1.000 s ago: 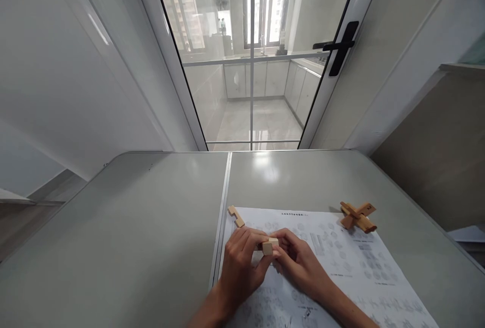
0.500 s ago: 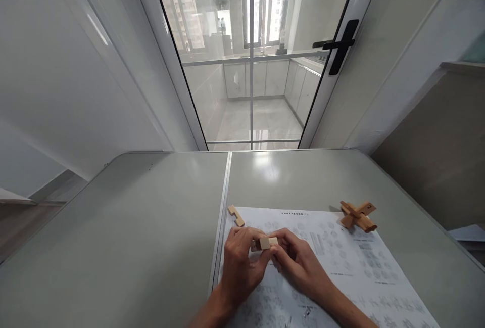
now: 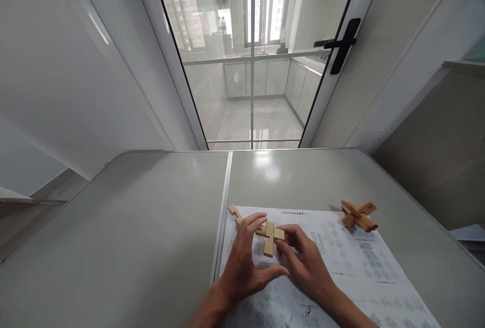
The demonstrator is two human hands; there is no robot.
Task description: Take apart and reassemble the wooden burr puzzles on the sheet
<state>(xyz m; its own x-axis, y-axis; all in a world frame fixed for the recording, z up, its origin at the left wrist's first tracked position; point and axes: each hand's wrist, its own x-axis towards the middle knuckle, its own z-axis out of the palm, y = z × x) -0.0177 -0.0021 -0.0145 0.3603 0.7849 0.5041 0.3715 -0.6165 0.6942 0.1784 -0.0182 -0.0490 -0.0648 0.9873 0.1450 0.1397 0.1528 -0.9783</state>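
Note:
Light wooden burr puzzle pieces (image 3: pixel 269 239), joined in a cross shape, are held above the printed sheet. My right hand (image 3: pixel 308 262) pinches their right end between thumb and fingers. My left hand (image 3: pixel 246 262) is open around the left side, its thumb spread well away from the fingers. Whether its fingertips touch the wood I cannot tell. A dark mark shows on the left arm of the cross. Just beyond my left hand lies a loose notched wooden piece (image 3: pixel 234 211), partly hidden by the fingers.
The printed sheet (image 3: pixel 341 257) with small diagrams lies under my hands. An assembled darker wooden puzzle (image 3: pixel 358 216) stands at the sheet's upper right edge. A seam strip (image 3: pixel 226 181) divides the grey table (image 3: pixel 151 227). Beyond it is a glass door with a black handle (image 3: pixel 343 45).
My left hand has opened, with its thumb moved off the wood to the right. The joined pieces have turned and now show their cross shape. My right hand keeps its hold.

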